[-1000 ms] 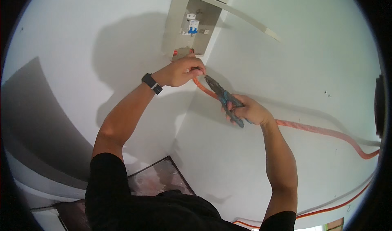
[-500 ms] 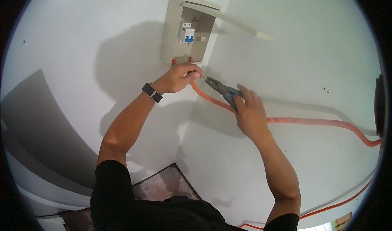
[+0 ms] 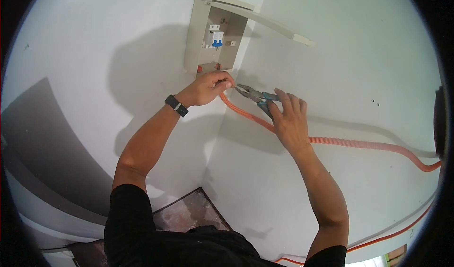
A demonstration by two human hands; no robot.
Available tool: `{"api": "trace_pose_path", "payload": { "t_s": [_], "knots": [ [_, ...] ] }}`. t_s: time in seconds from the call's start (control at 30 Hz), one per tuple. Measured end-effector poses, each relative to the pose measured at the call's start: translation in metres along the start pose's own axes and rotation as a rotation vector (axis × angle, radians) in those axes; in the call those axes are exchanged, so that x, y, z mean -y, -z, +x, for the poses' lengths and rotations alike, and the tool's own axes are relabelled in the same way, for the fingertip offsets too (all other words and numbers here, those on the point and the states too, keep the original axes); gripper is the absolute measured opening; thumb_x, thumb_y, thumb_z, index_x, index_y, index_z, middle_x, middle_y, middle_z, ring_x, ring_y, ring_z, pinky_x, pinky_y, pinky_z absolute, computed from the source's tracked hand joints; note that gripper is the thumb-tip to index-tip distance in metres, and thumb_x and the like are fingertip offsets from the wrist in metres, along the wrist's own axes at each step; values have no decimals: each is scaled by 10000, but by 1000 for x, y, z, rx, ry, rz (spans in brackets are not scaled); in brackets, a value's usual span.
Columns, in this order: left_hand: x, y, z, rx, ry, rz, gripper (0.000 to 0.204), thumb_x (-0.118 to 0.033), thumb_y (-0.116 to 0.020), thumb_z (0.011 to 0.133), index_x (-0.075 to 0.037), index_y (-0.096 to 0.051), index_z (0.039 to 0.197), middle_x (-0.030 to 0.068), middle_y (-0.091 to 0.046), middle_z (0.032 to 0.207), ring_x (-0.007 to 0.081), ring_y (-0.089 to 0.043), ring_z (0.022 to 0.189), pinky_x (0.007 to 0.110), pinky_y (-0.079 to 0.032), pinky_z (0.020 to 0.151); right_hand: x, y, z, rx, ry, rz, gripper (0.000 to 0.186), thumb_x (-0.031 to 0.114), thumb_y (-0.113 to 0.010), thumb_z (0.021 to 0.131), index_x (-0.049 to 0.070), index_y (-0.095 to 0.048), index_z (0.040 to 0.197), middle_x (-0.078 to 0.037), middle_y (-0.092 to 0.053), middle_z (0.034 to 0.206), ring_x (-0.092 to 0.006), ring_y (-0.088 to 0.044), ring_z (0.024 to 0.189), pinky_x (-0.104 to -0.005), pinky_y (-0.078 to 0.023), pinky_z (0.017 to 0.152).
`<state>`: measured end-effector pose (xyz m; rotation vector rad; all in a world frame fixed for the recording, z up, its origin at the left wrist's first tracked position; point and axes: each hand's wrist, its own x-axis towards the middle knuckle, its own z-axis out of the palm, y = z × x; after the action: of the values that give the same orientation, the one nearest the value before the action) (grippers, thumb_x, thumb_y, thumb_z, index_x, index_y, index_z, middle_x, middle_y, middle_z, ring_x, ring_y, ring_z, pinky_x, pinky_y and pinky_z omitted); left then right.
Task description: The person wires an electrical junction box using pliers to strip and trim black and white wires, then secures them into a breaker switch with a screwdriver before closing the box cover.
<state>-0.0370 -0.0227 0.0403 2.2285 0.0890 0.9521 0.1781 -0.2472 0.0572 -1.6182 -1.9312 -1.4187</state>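
Observation:
My left hand (image 3: 206, 89), with a black watch on its wrist, is closed in a pinch just below the breaker box (image 3: 191, 40). A small thin tip pokes out past its thumb and forefinger, too small to name. Beneath those fingers an orange corrugated conduit (image 3: 246, 117) curves away to the right; its upper end is hidden by the hand. Pliers (image 3: 255, 95) with teal handles are in my right hand (image 3: 292, 123). Their jaws are parted and point left, right at the pinched fingertips. The conduit runs behind my right hand.
Inside the box sits a breaker (image 3: 217, 38) with blue levers; the box's cover (image 3: 279, 27) is swung up to the right. Two walls meet in a corner behind. Below lies a dark-edged reddish panel (image 3: 189, 210). Another thin orange line (image 3: 378, 241) runs at lower right.
The pliers have moved slightly left and up to the left fingertips, and their jaws and handles have spread wider. My left hand keeps its pinch in nearly the same place.

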Motion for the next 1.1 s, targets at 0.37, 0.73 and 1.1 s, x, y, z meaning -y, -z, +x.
{"api": "trace_pose_path", "payload": {
  "t_s": [0.37, 0.73, 1.1],
  "knots": [
    [-5, 1, 0, -13, -41, 43, 169, -180, -561, 1077, -51, -659, 1125, 17, -664, 1008, 105, -538, 897, 287, -465, 822, -5, -4, -2, 6, 34, 7, 147, 98, -703, 864, 126, -631, 989, -61, -569, 1244, -257, -554, 1082, -435, -437, 902],
    [-7, 2, -1, -12, -47, 54, 165, -166, -564, 1073, -41, -659, 1123, 17, -670, 985, 107, -545, 893, 291, -463, 820, -5, -12, -4, 56, 25, 52, 200, 72, -707, 855, 91, -622, 1035, -80, -572, 1253, -264, -578, 1045, -401, -479, 826],
    [21, -2, 7, -105, -349, 279, 64, -53, -619, 989, -46, -680, 970, 42, -650, 924, 215, -551, 938, 373, -457, 908, -6, -10, -9, 915, -778, 1936, 121, -6, -583, 887, 73, -532, 964, -194, -643, 1079, -242, -663, 779, -399, -570, 623]
  ]
}}
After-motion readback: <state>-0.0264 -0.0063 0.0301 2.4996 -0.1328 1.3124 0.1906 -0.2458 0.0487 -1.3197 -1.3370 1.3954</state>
